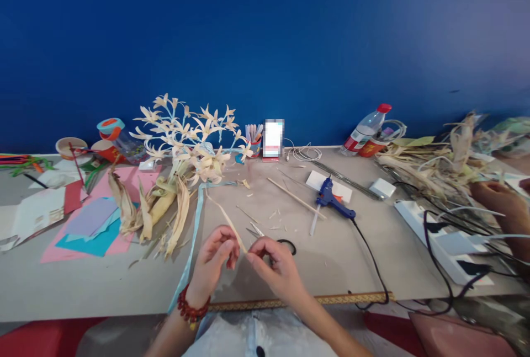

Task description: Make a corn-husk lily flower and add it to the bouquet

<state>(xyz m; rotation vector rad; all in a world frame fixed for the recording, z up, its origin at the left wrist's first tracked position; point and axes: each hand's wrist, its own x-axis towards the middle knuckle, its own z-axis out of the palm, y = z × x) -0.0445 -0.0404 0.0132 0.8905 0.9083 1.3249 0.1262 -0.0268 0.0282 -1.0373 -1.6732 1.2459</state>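
Note:
A thin pale strip of corn husk (227, 216) slants down across the table toward my hands. My right hand (275, 263) is closed, pinching the strip's near end between thumb and fingers. Beside it, my left hand (216, 255) is loosely curled with thumb and fingers apart, its fingertips next to the strip. A red bead bracelet (192, 307) circles the left wrist. Scissors (289, 245) lie partly hidden behind my right hand. To the left, a light blue ribbon (194, 252) runs over the table's front edge. Husk flowers on blue stems (199, 133) stand beyond my left hand.
A blue glue gun (331, 198) and a thin wooden stick (290, 194) lie right of centre. A white power strip (430, 244) with cables is farther right, near another person's hand (501, 200). Corn husks (176, 219) and coloured paper (93, 238) cover the left; a phone (273, 139) stands behind.

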